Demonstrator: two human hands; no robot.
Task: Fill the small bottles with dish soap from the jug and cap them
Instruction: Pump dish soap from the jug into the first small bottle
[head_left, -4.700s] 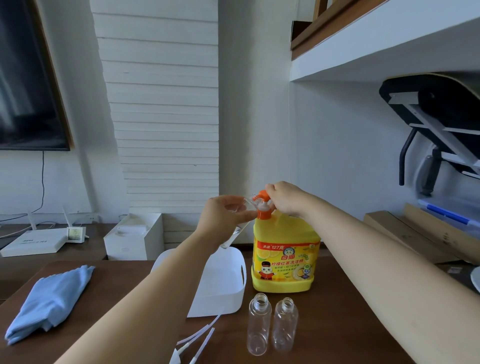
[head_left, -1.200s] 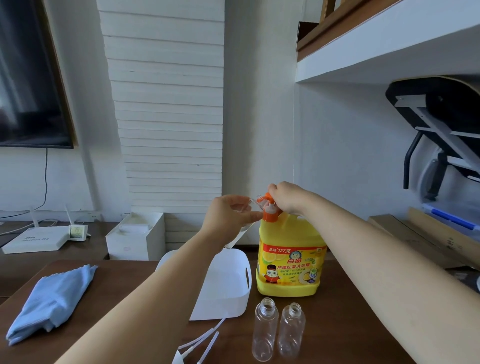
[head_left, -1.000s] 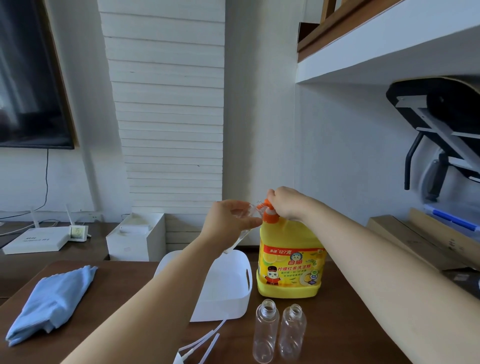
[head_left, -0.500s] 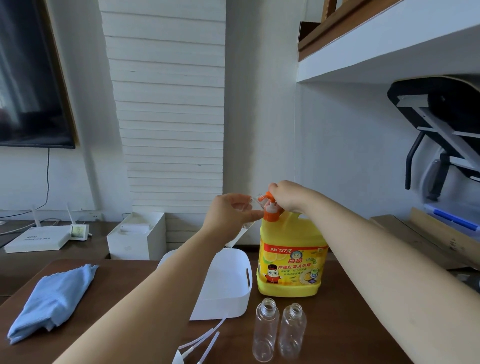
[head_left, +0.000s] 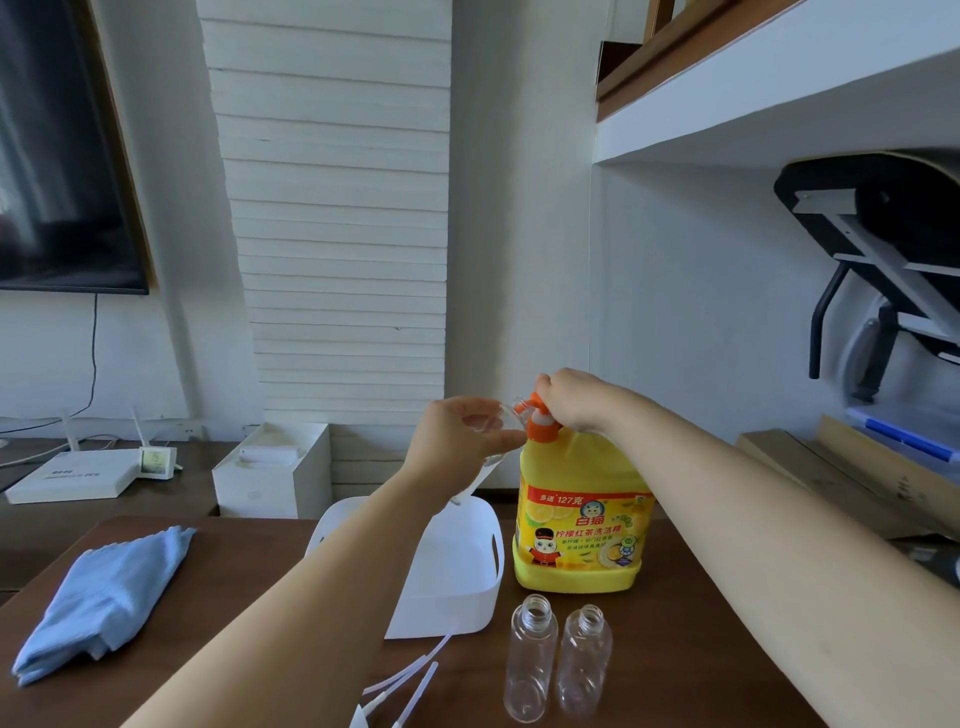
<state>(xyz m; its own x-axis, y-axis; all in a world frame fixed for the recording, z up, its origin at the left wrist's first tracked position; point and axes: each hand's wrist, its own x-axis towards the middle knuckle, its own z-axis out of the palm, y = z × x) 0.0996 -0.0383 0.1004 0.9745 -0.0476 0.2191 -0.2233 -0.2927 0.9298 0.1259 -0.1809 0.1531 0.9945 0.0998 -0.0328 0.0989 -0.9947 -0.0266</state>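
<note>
Table (head_left: 249, 582): dark brown wood, smooth, faint sheen. Jug (head_left: 582, 525): glossy yellow plastic under a printed glossy label; pump head (head_left: 540, 423) of orange plastic. Two small bottles (head_left: 531, 660) and (head_left: 583, 660): clear plastic, smooth, threaded necks. A third clear bottle (head_left: 501, 423) is seen at the pump. Basket (head_left: 462, 566): matt white plastic. Cloth (head_left: 104, 597): soft blue fabric, folded, finely ribbed. Tubes (head_left: 410, 680): thin translucent white plastic. Box (head_left: 270, 478): matt white.
</note>
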